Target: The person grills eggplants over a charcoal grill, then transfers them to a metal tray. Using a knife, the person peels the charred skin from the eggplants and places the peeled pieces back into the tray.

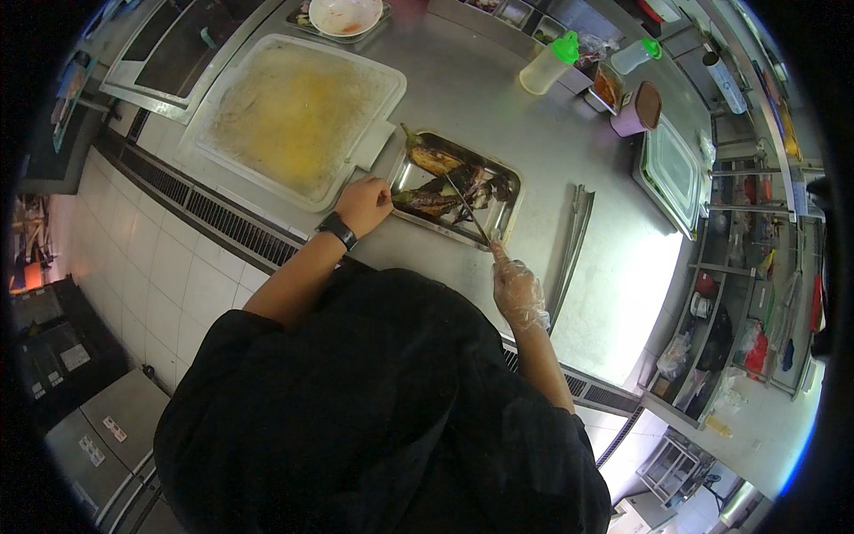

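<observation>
A shallow metal tray (pixel 512 200) lies before me with charred eggplants in it. One roasted eggplant (pixel 434 160) keeps its stem and shows brownish flesh at the far side. The nearer eggplant (pixel 427 201) is dark and points its end towards my left hand (pixel 363 203), which is bare, curled at the tray's left rim and closed on that end. Loose blackened pieces (pixel 490 190) lie at the right. My right hand (pixel 519 290), in a clear plastic glove, grips a slender knife (pixel 470 208) whose blade reaches over the eggplants.
A large lidded plastic container (pixel 287 120) stands left of the tray on the steel worktop (pixel 460 80). Long thin metal strips (pixel 572 247) lie at right. Beyond are green-capped squeeze bottles (pixel 548 65), a lilac canister (pixel 636 110) and a lidded tub (pixel 674 167). A bowl (pixel 345 17) stands far left.
</observation>
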{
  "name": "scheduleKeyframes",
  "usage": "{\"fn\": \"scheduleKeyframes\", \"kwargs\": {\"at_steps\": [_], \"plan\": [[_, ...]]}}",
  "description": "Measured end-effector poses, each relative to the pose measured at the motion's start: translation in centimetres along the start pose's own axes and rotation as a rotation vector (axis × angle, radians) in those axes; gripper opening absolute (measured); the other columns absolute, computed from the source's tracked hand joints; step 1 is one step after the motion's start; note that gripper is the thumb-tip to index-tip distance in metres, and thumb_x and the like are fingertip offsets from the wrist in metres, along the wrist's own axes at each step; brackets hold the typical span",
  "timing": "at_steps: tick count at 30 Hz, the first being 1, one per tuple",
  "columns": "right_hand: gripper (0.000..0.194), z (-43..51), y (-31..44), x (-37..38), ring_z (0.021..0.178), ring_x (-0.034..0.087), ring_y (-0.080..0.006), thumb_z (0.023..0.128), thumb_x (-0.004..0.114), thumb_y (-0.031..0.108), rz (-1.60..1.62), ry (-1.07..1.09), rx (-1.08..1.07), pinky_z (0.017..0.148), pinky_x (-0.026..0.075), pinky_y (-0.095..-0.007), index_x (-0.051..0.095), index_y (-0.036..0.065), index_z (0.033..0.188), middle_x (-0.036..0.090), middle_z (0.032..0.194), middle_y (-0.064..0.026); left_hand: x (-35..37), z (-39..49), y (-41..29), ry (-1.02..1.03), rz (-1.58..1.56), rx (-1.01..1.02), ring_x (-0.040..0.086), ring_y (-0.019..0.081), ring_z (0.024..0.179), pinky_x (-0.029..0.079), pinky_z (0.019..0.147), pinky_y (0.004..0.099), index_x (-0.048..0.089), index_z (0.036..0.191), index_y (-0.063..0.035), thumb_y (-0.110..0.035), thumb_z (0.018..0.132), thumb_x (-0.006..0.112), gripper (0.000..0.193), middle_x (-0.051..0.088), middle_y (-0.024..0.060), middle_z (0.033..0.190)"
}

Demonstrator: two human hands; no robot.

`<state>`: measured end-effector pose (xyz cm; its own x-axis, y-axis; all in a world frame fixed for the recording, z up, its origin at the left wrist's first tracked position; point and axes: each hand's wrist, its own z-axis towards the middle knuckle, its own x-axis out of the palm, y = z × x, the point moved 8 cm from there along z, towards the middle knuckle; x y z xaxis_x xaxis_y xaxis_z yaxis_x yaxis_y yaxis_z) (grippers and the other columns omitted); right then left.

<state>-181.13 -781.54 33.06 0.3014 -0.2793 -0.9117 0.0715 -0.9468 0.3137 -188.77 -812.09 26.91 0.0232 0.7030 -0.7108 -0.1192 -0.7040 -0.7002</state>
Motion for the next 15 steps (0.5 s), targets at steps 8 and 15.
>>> {"fn": "scheduleKeyframes", "kwargs": {"at_steps": [8,15], "plan": [[0.048,0.2,-0.3,-1.2,0.077,0.066,-0.0422,0.096,0.055,0.020,-0.018,-0.006,0.053,0.071,0.051,-0.0541,0.051,0.024,0.144,0.066,0.085,-0.0246,0.3,0.0,0.0,0.010,0.004,0.005,0.064,0.0324,0.080,0.051,0.071,0.0413,0.063,0.081,-0.0055,-0.012,0.075,0.071,0.012,0.064,0.0114,0.085],[0.048,-0.1,-0.6,-1.4,0.078,0.067,-0.0417,0.096,0.054,0.019,-0.039,-0.018,0.059,0.071,0.051,-0.0536,0.051,0.023,0.144,0.067,0.086,-0.0242,0.5,0.0,0.0,-0.002,-0.007,0.020,0.065,0.0319,0.080,0.051,0.071,0.0410,0.063,0.081,-0.0052,-0.012,0.075,0.071,0.012,0.063,0.0116,0.085]]}}
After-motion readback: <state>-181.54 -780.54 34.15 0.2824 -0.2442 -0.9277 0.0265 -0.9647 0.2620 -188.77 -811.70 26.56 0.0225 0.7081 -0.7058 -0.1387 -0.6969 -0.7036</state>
